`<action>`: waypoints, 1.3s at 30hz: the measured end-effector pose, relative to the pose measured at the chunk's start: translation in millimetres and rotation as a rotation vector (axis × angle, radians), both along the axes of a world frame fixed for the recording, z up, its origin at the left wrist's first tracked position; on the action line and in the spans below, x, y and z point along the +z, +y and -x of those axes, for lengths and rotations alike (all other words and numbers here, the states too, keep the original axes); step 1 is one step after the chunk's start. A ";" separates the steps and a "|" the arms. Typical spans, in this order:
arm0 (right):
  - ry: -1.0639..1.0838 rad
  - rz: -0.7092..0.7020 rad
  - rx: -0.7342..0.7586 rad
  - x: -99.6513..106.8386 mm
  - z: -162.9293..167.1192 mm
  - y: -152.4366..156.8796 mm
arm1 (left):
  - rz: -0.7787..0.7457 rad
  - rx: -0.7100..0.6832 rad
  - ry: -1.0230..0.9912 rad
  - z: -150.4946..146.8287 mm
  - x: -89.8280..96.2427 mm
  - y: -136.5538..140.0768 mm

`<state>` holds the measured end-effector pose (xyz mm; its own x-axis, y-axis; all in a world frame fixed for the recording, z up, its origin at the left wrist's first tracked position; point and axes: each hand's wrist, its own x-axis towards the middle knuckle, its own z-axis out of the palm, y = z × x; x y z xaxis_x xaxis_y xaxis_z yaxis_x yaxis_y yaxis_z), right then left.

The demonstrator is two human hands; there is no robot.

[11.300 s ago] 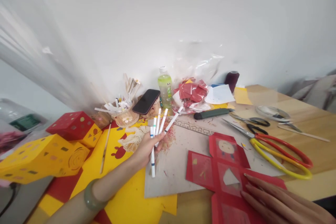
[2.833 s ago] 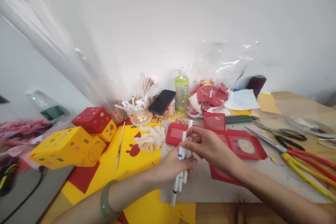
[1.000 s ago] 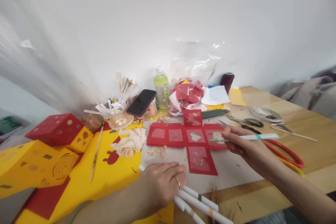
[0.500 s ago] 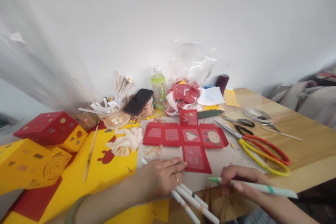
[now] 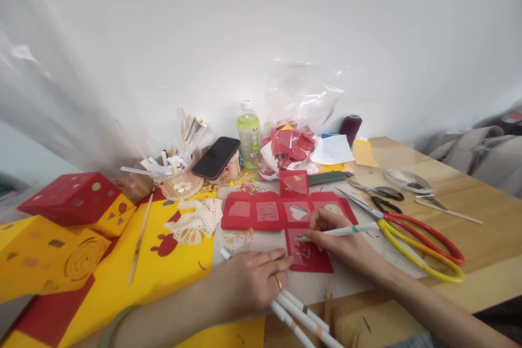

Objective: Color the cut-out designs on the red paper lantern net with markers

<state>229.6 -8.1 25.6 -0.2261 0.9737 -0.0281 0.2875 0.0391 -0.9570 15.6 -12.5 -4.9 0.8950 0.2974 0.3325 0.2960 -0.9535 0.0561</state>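
My right hand [image 5: 332, 236] grips a white marker with a green tip [image 5: 353, 229]. The tip is at the lower flap of a red paper cutout [image 5: 267, 225], a cross-shaped box net with clear windows and pale strokes drawn in that flap's window. Lying over the flap's left edge are the fingertips of my left hand [image 5: 261, 277]. Several white markers [image 5: 304, 318] are tucked under that palm, sticking out toward the table's front edge; one end pokes out on the far side. A grey sheet [image 5: 248, 244] lies beneath the cutout.
Large red-and-yellow-handled scissors [image 5: 424, 242] and small black scissors [image 5: 385, 193] lie right of the cutout. Left are cream lace [image 5: 199, 220], yellow paper [image 5: 179, 272] and paper boxes [image 5: 73, 198]. A phone [image 5: 218, 156], a green-tinted bottle [image 5: 248, 136] and a bag of red scraps [image 5: 293, 144] line the back.
My right hand has moved up and left with the green-tipped marker, from the table's front onto the cutout's lower flap. My left hand has stayed nearly in place on the markers.
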 end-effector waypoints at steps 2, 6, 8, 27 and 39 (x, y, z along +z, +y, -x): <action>-0.055 -0.073 -0.020 -8.2 -0.6 1.1 | 0.017 0.010 -0.030 0.1 -4.0 -0.3; -0.191 -0.142 -0.017 -15.8 -2.1 -3.3 | 0.046 0.011 -0.054 0.5 -9.5 -0.8; -0.215 -0.144 -0.010 -15.2 -1.5 -5.6 | 0.044 0.011 -0.049 0.3 -7.3 -1.2; -0.247 -0.172 0.019 -17.4 1.3 -4.3 | -0.180 0.028 -0.138 -2.7 -7.2 1.3; -0.269 -0.169 0.023 -17.9 0.3 -5.2 | -0.176 0.032 -0.144 -3.1 -5.3 1.0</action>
<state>229.3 -13.2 7.7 -0.2542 0.9645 0.0722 0.5270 0.2007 -0.8258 18.7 -11.4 -10.2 0.8256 0.2506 0.5055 0.3269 -0.9427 -0.0667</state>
